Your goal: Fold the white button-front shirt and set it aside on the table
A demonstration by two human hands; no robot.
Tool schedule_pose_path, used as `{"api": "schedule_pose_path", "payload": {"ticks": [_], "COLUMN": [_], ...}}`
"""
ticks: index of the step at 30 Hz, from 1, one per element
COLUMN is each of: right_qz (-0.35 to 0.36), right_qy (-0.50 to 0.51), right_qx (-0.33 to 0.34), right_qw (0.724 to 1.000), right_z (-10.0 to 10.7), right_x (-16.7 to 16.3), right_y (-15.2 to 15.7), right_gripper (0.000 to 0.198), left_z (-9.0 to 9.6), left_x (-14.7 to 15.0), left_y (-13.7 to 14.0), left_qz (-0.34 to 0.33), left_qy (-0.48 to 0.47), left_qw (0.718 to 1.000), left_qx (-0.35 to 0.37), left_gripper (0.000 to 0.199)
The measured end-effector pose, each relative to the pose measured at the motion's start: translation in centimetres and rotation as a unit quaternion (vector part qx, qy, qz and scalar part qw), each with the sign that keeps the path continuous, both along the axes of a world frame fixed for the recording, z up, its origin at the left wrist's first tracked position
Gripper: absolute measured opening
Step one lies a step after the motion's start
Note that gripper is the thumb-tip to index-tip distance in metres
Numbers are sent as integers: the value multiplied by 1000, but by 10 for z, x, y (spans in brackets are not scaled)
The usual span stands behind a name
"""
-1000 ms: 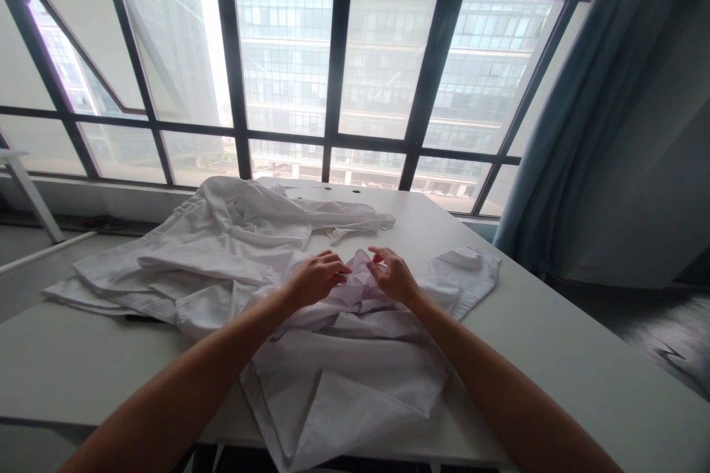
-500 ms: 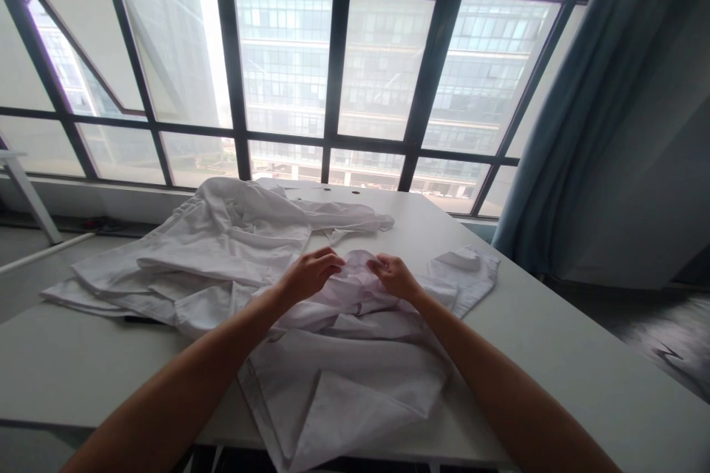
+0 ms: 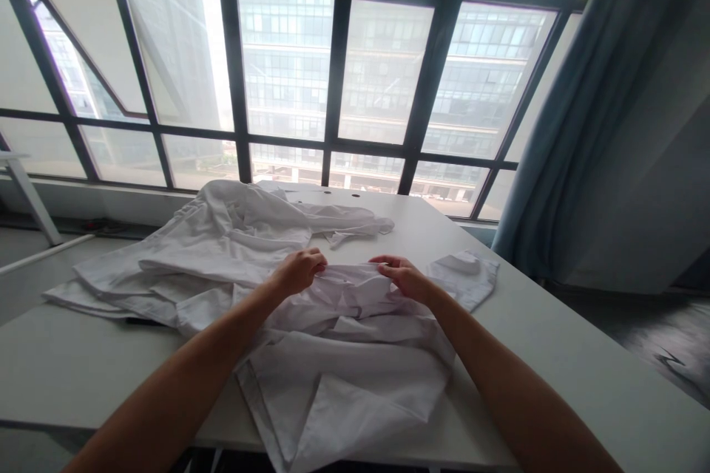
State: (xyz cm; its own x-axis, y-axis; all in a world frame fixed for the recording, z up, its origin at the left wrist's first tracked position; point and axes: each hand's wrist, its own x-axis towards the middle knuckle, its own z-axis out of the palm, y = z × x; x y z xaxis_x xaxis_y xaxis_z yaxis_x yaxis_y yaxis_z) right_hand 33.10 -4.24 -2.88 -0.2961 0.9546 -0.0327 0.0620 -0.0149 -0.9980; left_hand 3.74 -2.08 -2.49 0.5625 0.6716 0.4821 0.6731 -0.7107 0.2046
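A white garment [image 3: 355,362], perhaps a shirt or coat, lies crumpled in front of me, its lower part hanging over the near table edge. My left hand [image 3: 302,270] is closed on one end of its upper, collar-like edge. At the other end of that edge, my right hand [image 3: 402,275] pinches the cloth between thumb and fingers. Between my hands the edge runs nearly straight, with loose folds below. A sleeve-like part [image 3: 466,273] spreads out to the right, past my right hand.
Another heap of white cloth [image 3: 222,229] covers the left of the white table [image 3: 555,355], one long piece reaching right. A dark flat thing [image 3: 147,322] pokes out beneath it. Behind are windows with dark frames [image 3: 338,74]; a blue-grey curtain [image 3: 560,133] hangs at right.
My hands have moved apart, the left one leftward and the right one slightly right. The bunched, rounded edge between them is now drawn out nearly straight.
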Motion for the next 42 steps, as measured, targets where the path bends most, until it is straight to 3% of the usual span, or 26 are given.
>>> {"api": "schedule_pose_path", "payload": {"ticks": [7, 10, 13, 17, 22, 25, 32, 38, 42], "right_qz": [16, 21, 48, 80, 91, 88, 116, 107, 73], "right_qy": [-44, -150, -217, -130, -25, 20, 67, -43, -16], "right_qx": [13, 23, 2, -21, -16, -20, -10, -2, 15], "right_qw": [999, 988, 975, 988, 995, 996, 991, 993, 997], "right_z": [5, 2, 0, 0, 1, 1, 10, 9, 8], "right_x": [9, 15, 16, 9, -5, -9, -10, -12, -17], "right_y": [1, 4, 4, 0, -6, -8, -11, -11, -12], "right_gripper": [46, 31, 40, 49, 49, 47, 45, 32, 29], "left_z": [10, 14, 16, 10, 2, 4, 13, 11, 12], "left_x": [7, 9, 10, 12, 29, 39, 34, 32, 39], "left_y": [-11, -16, -20, -23, -29, -33, -34, -31, -38], "left_qz": [106, 130, 150, 134, 19, 2, 19, 51, 106], "left_qy": [57, 68, 91, 128, 84, 97, 83, 43, -41], "left_qw": [993, 989, 984, 982, 996, 995, 995, 996, 986], "left_qx": [-4, -15, -31, -38, 40, 39, 49, 63, 119], "left_gripper": [22, 21, 20, 20, 32, 16, 18, 23, 25]}}
